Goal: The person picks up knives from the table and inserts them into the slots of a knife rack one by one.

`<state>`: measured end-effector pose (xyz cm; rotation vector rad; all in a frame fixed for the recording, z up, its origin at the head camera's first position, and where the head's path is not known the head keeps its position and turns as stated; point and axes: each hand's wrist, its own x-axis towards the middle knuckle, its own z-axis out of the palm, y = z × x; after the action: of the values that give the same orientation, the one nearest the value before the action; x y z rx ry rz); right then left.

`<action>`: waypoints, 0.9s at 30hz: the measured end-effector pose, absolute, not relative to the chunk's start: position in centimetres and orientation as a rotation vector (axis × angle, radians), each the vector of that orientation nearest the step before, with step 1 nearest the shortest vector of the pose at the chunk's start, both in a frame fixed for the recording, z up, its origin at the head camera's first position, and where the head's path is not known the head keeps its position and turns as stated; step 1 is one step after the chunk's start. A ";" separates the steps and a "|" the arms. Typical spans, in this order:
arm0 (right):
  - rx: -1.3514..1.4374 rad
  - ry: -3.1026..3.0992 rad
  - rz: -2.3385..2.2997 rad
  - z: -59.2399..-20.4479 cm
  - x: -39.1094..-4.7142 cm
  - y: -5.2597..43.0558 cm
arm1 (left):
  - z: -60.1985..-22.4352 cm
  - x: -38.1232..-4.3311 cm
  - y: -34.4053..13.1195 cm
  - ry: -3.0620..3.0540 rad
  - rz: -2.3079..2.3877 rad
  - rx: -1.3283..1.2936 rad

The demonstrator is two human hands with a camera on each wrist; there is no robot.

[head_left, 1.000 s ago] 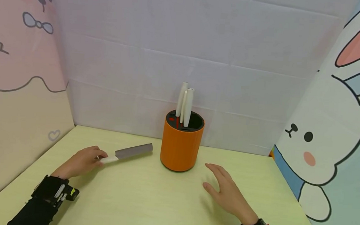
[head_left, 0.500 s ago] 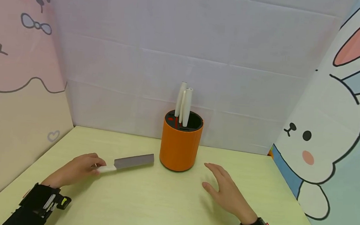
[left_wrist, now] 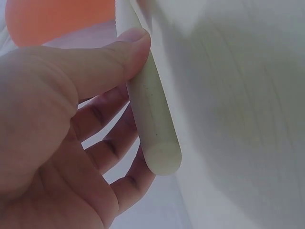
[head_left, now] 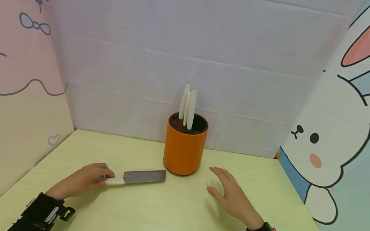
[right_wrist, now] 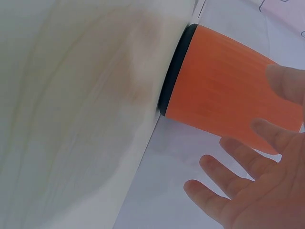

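Observation:
A cleaver (head_left: 144, 176) with a broad grey blade and a white handle points right, toward the front of the orange knife block (head_left: 185, 152). My left hand (head_left: 83, 180) pinches its handle. In the left wrist view the thumb lies on the white handle (left_wrist: 153, 109) with fingers curled behind it, the butt end showing. Several white-handled knives (head_left: 190, 109) stand in the block's black top; their blades are mostly hidden inside. My right hand (head_left: 232, 199) hovers right of the block, fingers spread, holding nothing. The right wrist view shows the fingers near the orange block (right_wrist: 224, 86), apparently apart from it.
The pale wood-patterned table (head_left: 153, 216) spreads under both hands. A white sheet (head_left: 136, 73) rises behind it. Cartoon-printed panels stand on the left (head_left: 19, 119) and right (head_left: 353, 168), along the table's sides.
My left hand has brought the cleaver nearer to me and slightly right, and more of the blade's flat face shows. The right hand stays in about the same place.

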<state>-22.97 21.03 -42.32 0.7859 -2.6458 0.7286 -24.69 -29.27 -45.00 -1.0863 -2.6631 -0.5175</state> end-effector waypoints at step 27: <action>0.769 -2.654 0.736 -42.3 -22.9 21.1 | -44.3 -25.8 -23.3 -2.643 -0.525 -1.228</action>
<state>-22.90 21.10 -42.29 0.7688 -2.6544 0.7363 -25.79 -23.31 -44.32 -1.2277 -2.6434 -0.5249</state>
